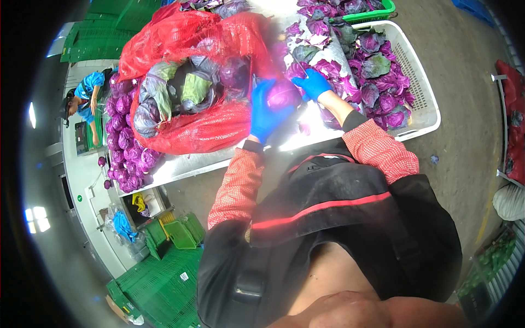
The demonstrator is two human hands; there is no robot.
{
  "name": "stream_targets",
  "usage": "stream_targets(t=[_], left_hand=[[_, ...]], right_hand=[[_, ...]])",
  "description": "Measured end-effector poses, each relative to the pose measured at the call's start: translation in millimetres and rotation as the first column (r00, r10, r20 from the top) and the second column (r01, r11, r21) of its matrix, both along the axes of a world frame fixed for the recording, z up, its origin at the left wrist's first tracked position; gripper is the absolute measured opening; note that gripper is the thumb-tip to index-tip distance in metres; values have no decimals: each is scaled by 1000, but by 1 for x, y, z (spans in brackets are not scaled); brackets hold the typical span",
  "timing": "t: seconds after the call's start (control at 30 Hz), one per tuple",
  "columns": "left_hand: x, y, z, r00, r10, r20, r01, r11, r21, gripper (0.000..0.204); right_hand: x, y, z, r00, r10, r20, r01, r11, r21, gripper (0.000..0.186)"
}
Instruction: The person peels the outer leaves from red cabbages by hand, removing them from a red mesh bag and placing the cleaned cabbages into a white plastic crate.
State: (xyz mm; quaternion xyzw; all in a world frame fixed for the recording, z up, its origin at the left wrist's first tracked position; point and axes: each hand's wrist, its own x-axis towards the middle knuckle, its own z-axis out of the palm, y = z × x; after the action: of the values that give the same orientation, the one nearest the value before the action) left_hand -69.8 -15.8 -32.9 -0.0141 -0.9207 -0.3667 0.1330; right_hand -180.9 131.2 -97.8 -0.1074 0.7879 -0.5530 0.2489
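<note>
1. Cabbage (284, 94), round and purple, held above the near edge of the metal table (199, 163), between both hands.
2. Left hand (265, 112), blue-gloved, gripping the cabbage from its left side.
3. Right hand (313, 85), also blue-gloved, just beside the cabbage on its upper right, fingers bent; cannot tell whether closed on anything.
4. To the left of the hands, on the table: red mesh sack (191, 139), torn open, with more cabbage heads (234, 74) inside, some wrapped in greenish outer leaves.
5. Beyond the sack, farther left: heap of trimmed purple cabbages (124, 139), piled close together.
6. To the right of the hands: loose purple leaves (331, 68), strewn over the table up to a white crate (413, 71) full of similar leaves.
7. Behind the white crate: green crate (377, 14), also holding leaves.
8. At far left: co-worker in blue (87, 93), bent forward near the cabbage heap.
</note>
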Motion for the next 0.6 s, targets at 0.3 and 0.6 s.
stream_targets(t=[0.3, 0.6], left_hand=[[16, -10, -15, 954, 182, 239, -295, 422, 857, 58], [7, 33, -13, 955, 244, 168, -281, 566, 775, 62]], right_hand=[[-1, 34, 42, 975, 182, -127, -86, 837, 540, 56], [35, 21, 77, 842, 247, -480, -44, 918, 394, 33]])
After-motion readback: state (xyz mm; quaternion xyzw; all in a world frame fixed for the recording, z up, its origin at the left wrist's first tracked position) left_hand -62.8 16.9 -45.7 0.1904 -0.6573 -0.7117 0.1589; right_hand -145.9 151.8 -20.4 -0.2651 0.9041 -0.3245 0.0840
